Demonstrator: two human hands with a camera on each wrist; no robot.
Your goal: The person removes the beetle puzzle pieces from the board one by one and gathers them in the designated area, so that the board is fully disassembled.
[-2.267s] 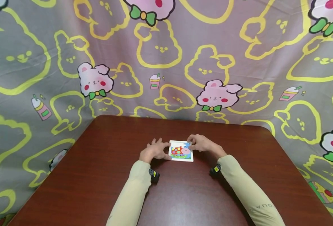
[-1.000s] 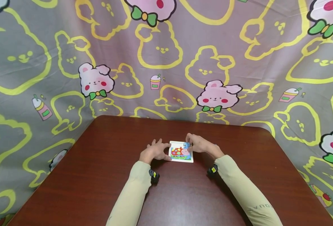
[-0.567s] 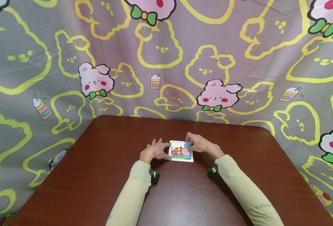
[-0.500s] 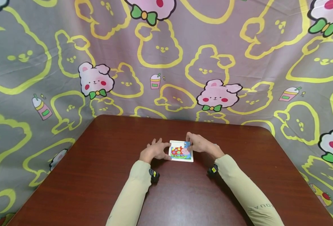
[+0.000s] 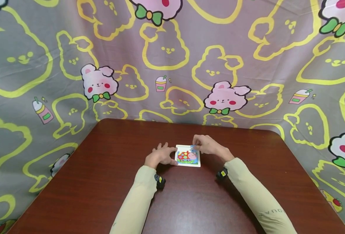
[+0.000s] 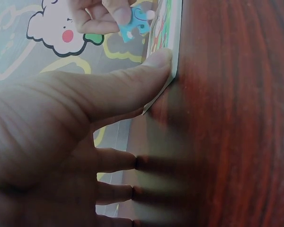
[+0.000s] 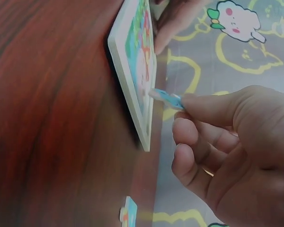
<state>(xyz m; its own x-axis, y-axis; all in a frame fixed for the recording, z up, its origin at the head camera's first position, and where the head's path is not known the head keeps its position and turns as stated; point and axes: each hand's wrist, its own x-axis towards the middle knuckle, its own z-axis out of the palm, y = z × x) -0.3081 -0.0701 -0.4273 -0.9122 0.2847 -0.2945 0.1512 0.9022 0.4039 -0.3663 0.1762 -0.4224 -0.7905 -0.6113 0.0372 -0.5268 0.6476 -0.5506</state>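
A square jigsaw puzzle board (image 5: pixel 187 165) with a white rim lies on the table, its picture a spotted red ladybird with a pink face on blue and green. Pinched between the thumb and fingers of my right hand (image 5: pixel 209 144) is a blue puzzle piece (image 6: pixel 135 23), held tilted over the board's far right corner. In the right wrist view, the piece (image 7: pixel 166 98) shows edge-on beside the rim. My left hand (image 5: pixel 160 156) spans the board's left side with straight fingers, its thumb (image 6: pixel 156 61) resting on the near corner. The board's far left portion shows bare white.
Another puzzle piece (image 7: pixel 128 213) lies on the table beyond the board's right side, seen in the right wrist view. The brown table (image 5: pixel 178 201) reaches back to a grey patterned cloth (image 5: pixel 187 58) hanging behind it.
My right hand has moved slightly up and away from me, and the pinched piece has shifted toward the board's far right corner. My left hand stays in place.
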